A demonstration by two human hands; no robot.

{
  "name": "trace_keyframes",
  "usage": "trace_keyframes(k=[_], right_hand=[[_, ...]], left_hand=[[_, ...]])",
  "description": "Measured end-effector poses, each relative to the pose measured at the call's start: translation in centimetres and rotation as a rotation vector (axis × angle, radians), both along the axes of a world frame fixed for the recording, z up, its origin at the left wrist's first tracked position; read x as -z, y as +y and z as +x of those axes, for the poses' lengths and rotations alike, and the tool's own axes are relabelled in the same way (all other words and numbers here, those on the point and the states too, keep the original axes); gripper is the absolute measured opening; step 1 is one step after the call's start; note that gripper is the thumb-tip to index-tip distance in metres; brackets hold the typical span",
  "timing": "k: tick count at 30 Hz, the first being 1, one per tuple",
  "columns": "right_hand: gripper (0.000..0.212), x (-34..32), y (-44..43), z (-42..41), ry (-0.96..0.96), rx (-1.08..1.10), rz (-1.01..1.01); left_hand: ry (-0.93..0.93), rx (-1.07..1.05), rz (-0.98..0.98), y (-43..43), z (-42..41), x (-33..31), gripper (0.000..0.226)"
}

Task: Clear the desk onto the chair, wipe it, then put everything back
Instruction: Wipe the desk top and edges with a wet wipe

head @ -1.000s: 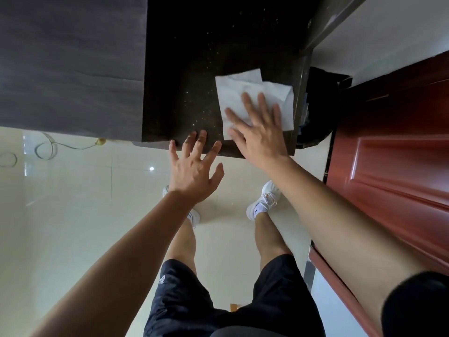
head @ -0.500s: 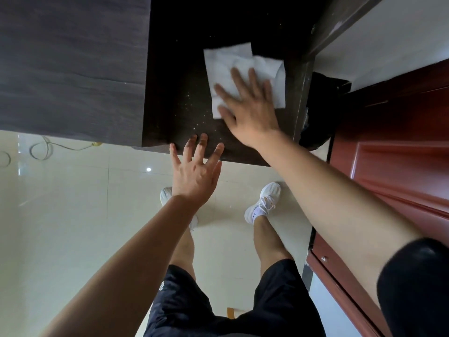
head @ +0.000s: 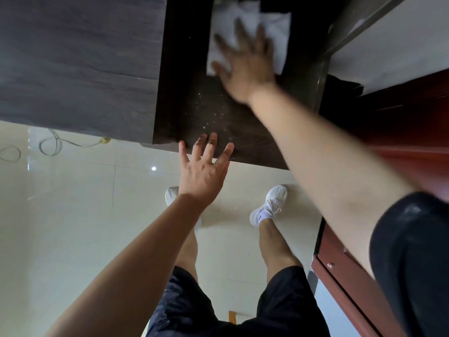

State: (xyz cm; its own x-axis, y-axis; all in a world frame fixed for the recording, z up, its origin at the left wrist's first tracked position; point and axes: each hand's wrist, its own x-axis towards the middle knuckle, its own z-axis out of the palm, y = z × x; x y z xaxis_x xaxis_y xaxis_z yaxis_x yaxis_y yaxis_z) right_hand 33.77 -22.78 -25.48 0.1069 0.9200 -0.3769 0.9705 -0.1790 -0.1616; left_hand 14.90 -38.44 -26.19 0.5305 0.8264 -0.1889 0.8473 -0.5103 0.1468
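Pushed farther across the dark desk (head: 243, 132) since a second ago, the white tissue (head: 274, 27) lies flat under the right hand (head: 245, 66), fingers spread, while the spread-fingered left hand (head: 201, 176) rests on the near edge.

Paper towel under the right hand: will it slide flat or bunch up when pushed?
Likely floppy: the paper towel shows folds. Under the flat right hand it probably slides across the desk; pushed edge-on, it may crumple.
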Motion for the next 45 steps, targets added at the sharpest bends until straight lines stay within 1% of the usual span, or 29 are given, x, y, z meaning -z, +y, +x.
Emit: trace_keyframes(k=[2, 5, 7, 9, 11, 12, 13, 15, 17, 18, 20, 22, 23, 25, 29, 32, 35, 38, 41, 45], right_hand=[[0.061, -0.1, -4.6, -1.8, -0.001, -0.144, 0.018], [0.062, -0.2, -8.8, -0.3, -0.037, -0.176, 0.018], [0.063, -0.2, -7.8, 2.0, -0.076, -0.086, -0.013], [0.064, -0.1, -4.2, 4.5, -0.080, 0.097, -0.028], [0.064, -0.1, 0.3, 5.7, -0.015, 0.224, -0.025], [0.063, -0.1, 2.2, 5.3, 0.009, 0.231, -0.027], [0.062, -0.1, 3.3, 4.0, 0.015, 0.196, -0.029], [0.061, 0.0, 2.7, -0.5, 0.025, 0.033, -0.028], [0.060, -0.2, -1.0, -4.8, 0.019, -0.142, -0.013], [0.058, -0.4, -3.0, -5.6, 0.007, -0.219, -0.010], [0.055, -0.6, -6.3, -4.7, -0.010, -0.347, -0.010], [0.056, -0.9, -7.7, -2.6, -0.011, -0.420, -0.018], [0.058, -0.9, -7.6, -1.7, -0.022, -0.416, -0.027], [0.062, -0.6, -5.8, -1.0, -0.046, -0.333, -0.042], [0.063, -0.3, -2.0, -3.5, -0.011, -0.146, -0.043], [0.060, -0.1, -5.9, -7.4, -0.002, -0.146, -0.043], [0.053, -0.5, -13.8, -9.0, 0.026, -0.235, 0.005], [0.050, -0.8, -17.6, -7.0, 0.055, -0.267, 0.017], [0.049, -0.8, -17.3, -4.2, 0.023, -0.242, -0.004], [0.051, -0.8, -12.3, -4.0, -0.004, 0.005, -0.021]], left_hand=[[-0.010, -0.005, -0.009, 0.0, 0.1, -0.3, 0.042], [-0.016, -0.003, -0.022, 0.1, 0.1, -0.6, 0.042], [-0.018, 0.004, -0.030, 0.1, 0.0, -0.7, 0.044], [-0.007, 0.013, -0.040, 0.0, 0.1, -0.6, 0.046], [0.006, 0.007, -0.039, 0.0, 0.2, -0.4, 0.047], [0.007, 0.008, -0.036, 0.1, 0.2, -0.4, 0.046], [0.004, 0.012, -0.033, 0.0, 0.1, -0.3, 0.046], [-0.009, 0.021, -0.029, -0.1, -0.2, -0.2, 0.047], [-0.024, 0.013, -0.032, -0.1, -0.4, -0.3, 0.047], [-0.030, 0.011, -0.036, 0.0, -0.6, -0.5, 0.048], [-0.045, 0.030, -0.058, -0.1, -0.8, -0.7, 0.049], [-0.070, 0.042, -0.076, -0.4, -1.6, -0.9, 0.047], [-0.086, 0.026, -0.074, -0.8, -2.2, -0.9, 0.045], [-0.091, -0.034, -0.060, -1.7, -3.9, -0.8, 0.043], [-0.060, -0.194, -0.041, -2.7, -7.7, -0.4, 0.047], [-0.035, -0.296, -0.062, -2.1, -9.5, -0.5, 0.050], [-0.009, -0.254, -0.117, -1.4, -10.0, -0.3, 0.055], [-0.020, -0.255, -0.156, -1.2, -9.9, -0.4, 0.057], [-0.045, -0.278, -0.193, -0.9, -9.8, -0.6, 0.059], [-0.031, -0.272, -0.225, -0.7, -9.8, -0.8, 0.064]])
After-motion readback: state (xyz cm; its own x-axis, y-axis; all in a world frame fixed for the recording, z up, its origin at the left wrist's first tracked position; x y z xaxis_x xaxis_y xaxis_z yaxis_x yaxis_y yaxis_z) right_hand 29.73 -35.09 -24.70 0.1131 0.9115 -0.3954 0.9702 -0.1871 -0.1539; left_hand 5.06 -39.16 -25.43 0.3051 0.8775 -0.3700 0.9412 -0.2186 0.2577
